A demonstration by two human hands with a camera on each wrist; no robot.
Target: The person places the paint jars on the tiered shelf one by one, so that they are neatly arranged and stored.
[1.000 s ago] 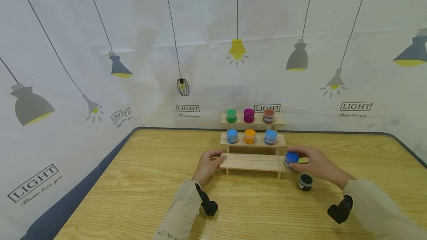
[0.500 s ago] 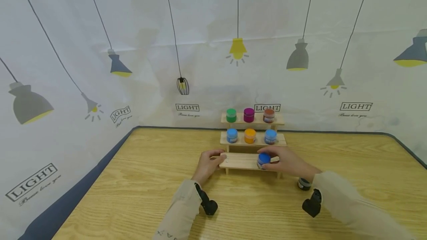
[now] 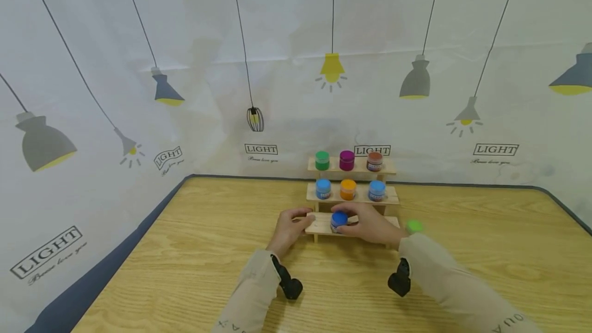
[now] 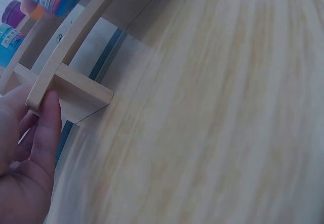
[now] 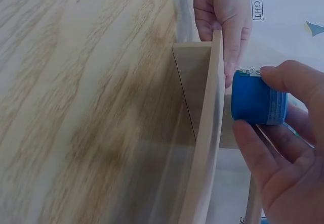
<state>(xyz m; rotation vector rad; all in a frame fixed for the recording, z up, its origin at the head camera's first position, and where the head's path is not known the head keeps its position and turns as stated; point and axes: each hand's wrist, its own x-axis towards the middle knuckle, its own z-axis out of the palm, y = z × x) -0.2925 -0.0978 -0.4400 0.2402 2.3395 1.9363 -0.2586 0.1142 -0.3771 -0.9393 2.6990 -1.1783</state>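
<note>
My right hand (image 3: 370, 224) pinches a dark blue-lidded paint jar (image 3: 339, 221) between thumb and fingers, over the left half of the bottom shelf (image 3: 319, 224) of a small wooden tiered rack. In the right wrist view the blue jar (image 5: 255, 98) has a narrow gap between its base and the shelf board (image 5: 210, 118). My left hand (image 3: 288, 230) grips the left end of that shelf; in the left wrist view its fingers (image 4: 46, 128) lie under the board's end, beside the support leg.
On the middle shelf stand a light blue jar (image 3: 323, 189), an orange jar (image 3: 348, 189) and another blue jar (image 3: 376, 190). The top shelf bears green (image 3: 322, 160), purple (image 3: 347, 160) and brown (image 3: 374, 161) jars. A light green lid (image 3: 414, 226) shows behind my right forearm.
My right hand has carried the blue jar leftward, from beside the shelf's right end to above its left half. The black jar is now hidden behind my right arm. My left hand stays put.
</note>
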